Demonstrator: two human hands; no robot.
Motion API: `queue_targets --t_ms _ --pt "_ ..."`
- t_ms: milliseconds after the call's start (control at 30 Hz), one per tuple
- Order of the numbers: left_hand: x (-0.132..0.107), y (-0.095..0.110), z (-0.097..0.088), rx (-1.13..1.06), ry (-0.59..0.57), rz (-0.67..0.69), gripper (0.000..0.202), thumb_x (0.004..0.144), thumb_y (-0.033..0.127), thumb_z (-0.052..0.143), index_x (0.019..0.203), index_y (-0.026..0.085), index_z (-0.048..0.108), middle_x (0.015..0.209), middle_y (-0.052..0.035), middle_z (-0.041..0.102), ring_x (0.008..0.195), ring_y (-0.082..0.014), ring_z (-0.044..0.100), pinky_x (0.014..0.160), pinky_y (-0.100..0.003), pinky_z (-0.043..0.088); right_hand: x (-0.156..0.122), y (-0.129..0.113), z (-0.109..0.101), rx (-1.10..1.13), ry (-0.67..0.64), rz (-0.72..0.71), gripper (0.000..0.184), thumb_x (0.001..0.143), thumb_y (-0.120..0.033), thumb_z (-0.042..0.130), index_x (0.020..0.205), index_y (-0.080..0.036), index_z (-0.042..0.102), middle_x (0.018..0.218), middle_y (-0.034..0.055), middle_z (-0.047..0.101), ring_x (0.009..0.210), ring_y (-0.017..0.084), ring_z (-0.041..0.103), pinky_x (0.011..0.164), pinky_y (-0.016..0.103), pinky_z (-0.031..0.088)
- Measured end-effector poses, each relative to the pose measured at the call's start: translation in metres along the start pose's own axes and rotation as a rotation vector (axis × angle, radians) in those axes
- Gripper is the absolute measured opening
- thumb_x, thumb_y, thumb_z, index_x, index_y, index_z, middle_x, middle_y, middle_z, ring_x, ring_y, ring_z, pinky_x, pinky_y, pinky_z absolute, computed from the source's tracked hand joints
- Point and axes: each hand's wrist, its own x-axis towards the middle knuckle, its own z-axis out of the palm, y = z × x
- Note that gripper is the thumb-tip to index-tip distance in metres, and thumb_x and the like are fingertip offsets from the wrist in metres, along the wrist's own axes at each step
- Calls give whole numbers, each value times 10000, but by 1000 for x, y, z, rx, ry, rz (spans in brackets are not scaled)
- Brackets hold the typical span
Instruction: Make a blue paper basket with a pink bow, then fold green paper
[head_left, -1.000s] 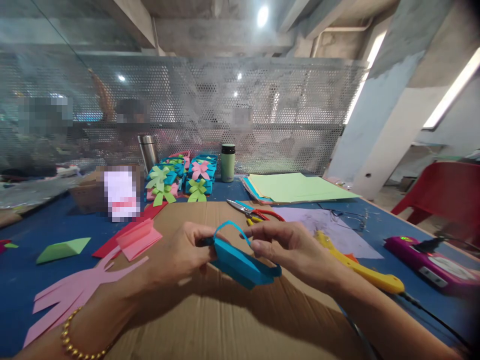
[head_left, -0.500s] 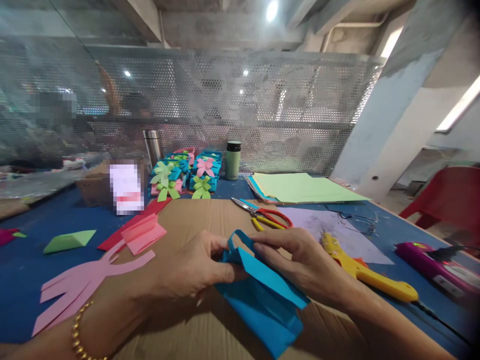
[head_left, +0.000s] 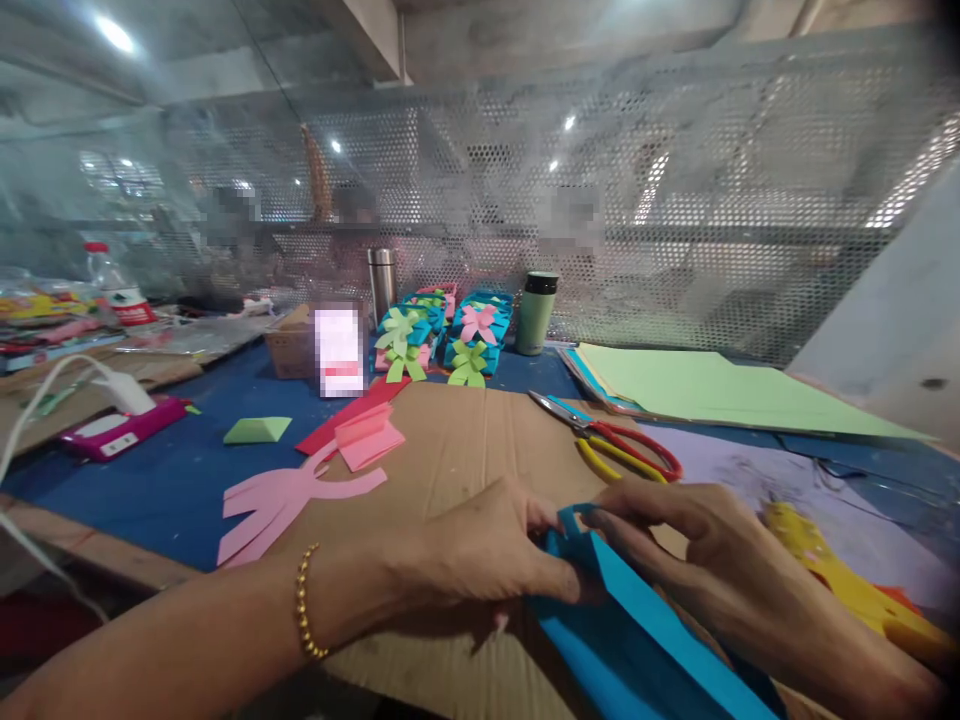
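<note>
A folded piece of blue paper, shaped like a small bag, is held between both hands above a cardboard sheet. My left hand pinches its upper left edge, thumb in front. On the other side my right hand grips the top edge, where a narrow blue strip curls up between the fingertips. The lower end of the paper runs out of view. Just beyond the hands lie scissors with red and yellow handles. Pink cut paper rests left of my left hand.
At right is a yellow glue gun on purple paper. Behind it lie stacked green sheets. Finished-looking paper baskets with bows and a green tumbler stand at the back. A purple power strip sits far left.
The view has swung left, so things appear shifted right and the power strip and a bottle at left came into sight. Both hands keep hold of the blue paper.
</note>
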Motion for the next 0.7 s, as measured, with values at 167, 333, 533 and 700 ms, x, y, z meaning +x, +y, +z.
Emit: queue_targets --t_ms 167,333,533,700 --pt "3 -4 -3 0 3 10 227 741 348 761 824 143 710 654 27 541 430 -49 401 336 -155 338 1 3 0 80 -36 17 482 984 -527 479 652 -205 618 577 1 537 523 130 465 454 243 344" --pt "2 -6 -2 -28 43 41 213 808 350 719 870 146 727 624 43 478 433 -44 330 337 -159 261 3 4 -7 147 -54 76 412 1001 -491 469 764 -201 641 667 0 612 592 131 517 517 236 375" --pt "2 -5 1 2 4 34 366 827 491 727 935 141 745 604 48 469 416 -34 318 341 -152 255 4 7 -4 77 -59 56 367 965 -387 525 710 -171 674 627 0 611 598 128 503 556 262 367" --pt "3 -9 0 18 -15 6 385 812 515 746 921 146 734 615 46 471 420 -39 328 334 -148 271 2 2 0 12 17 -17 332 956 -364 542 738 -161 688 633 -7 598 599 118 489 571 262 367"
